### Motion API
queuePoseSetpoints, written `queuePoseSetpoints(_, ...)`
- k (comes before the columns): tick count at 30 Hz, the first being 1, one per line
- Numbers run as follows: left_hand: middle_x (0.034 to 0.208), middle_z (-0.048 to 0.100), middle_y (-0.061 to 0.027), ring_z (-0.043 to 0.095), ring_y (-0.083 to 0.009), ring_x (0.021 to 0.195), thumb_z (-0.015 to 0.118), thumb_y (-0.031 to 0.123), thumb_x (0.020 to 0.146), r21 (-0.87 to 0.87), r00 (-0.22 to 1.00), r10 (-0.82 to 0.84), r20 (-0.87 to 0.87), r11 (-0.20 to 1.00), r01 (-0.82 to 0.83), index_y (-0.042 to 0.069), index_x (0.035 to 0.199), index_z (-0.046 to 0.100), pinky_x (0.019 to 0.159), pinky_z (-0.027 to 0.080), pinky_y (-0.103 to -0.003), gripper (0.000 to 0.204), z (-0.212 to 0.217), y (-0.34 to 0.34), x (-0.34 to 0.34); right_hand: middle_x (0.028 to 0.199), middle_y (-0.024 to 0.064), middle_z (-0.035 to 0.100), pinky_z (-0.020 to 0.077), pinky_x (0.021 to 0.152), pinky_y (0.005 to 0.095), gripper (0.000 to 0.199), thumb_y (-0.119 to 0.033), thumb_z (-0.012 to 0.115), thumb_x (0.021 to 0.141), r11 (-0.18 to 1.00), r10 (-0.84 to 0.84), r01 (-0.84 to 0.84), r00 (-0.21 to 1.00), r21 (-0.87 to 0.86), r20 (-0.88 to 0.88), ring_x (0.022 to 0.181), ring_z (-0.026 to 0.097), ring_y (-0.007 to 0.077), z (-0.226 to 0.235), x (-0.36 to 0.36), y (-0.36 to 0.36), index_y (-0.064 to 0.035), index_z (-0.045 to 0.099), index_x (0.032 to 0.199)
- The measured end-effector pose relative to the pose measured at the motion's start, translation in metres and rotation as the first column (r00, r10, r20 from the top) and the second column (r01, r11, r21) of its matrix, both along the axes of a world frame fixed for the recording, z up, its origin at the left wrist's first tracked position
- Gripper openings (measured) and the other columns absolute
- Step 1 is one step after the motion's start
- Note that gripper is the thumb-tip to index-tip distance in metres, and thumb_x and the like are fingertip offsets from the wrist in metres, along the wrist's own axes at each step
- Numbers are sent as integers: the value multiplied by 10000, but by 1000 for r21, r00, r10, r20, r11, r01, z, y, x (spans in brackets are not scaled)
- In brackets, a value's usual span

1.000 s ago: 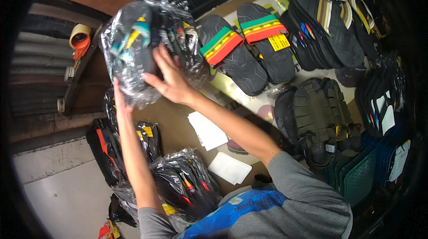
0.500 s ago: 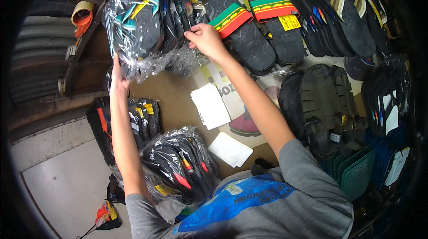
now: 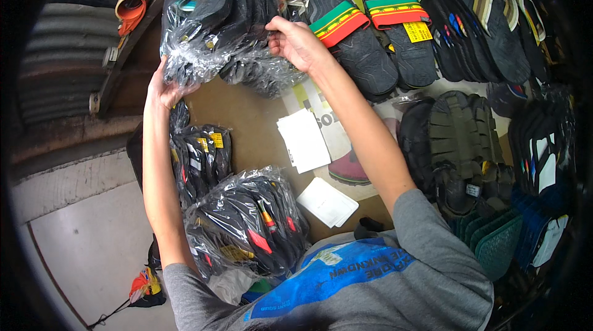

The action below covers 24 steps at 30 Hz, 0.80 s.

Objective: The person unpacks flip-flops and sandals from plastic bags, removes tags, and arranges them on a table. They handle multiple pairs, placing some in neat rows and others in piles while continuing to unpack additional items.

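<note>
A clear plastic bag of sandals (image 3: 231,13) stands at the far left of the table, with several dark soles and a teal-striped strap showing through it. My left hand (image 3: 165,89) is closed on the bag's near left corner, where the plastic is bunched up. On its right side, the curled fingers of my right hand (image 3: 298,46) grip the loose plastic; the fingertips are partly hidden. Just right of that hand lies a pair of black slide sandals (image 3: 355,53) with green, yellow and red straps and a yellow tag.
Another bagged bundle of sandals (image 3: 250,220) sits close to my body, with more bagged sandals (image 3: 201,152) beyond it. Two stacks of white cards, a far stack (image 3: 304,141) and a near stack (image 3: 327,202), lie mid-table. Olive strappy sandals (image 3: 460,139) and stacked flip-flops (image 3: 500,34) fill the right side.
The bag has tipped so that its teal-strapped front faces farther away, and more crumpled plastic shows on the near side. Both hands stay at the bag. The whole view has shifted slightly.
</note>
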<state>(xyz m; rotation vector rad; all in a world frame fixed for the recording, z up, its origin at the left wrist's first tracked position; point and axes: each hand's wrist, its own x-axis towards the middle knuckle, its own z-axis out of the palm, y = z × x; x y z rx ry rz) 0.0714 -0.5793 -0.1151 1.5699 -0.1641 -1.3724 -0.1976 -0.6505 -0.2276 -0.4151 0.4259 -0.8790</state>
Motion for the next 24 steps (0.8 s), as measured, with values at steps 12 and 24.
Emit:
queuePoseSetpoints(12, 1221, 487, -169, 480, -366, 1075, 393, 348, 904, -106, 983, -38, -181, 994, 19, 77, 1198, 469, 828, 417, -564, 407, -1, 1, 22, 975, 50, 565, 442, 799, 299, 357, -110, 648, 772, 942, -240, 286, 940, -177, 241, 905, 540, 133, 0, 34, 14, -30, 481, 1077)
queuePoseSetpoints(24, 1215, 485, -182, 500, -356, 1082, 514, 308, 834, -391, 932, -66, -355, 917, -84, 25, 1153, 487, 844, 468, -534, 427, -18, -9, -47, 1189, 38, 498, 358, 947, 332, 421, -98, 550, 835, 951, -256, 302, 891, -68, 374, 1105, 458, 154, -12, 80, 29, -69, 393, 1224)
